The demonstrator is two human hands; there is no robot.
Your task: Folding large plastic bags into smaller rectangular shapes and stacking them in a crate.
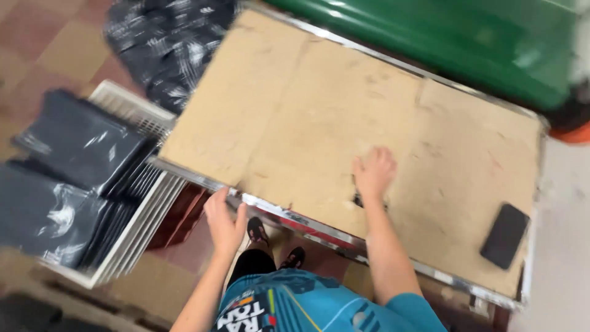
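A teal printed shirt (295, 307) fills the bottom edge, and from it the right hand (373, 173) reaches onto the cardboard-topped table (307, 110), lying palm down with fingers loosely curled, though blur hides whether they pinch anything. The left hand (224, 222) hangs just off the table's near metal edge, fingers loose and grasping nothing. A black phone (504, 235) lies on the table's near right corner, well apart from both hands, while dark plastic-wrapped packs (67, 172) rest on a white rack (138, 227) left of the table.
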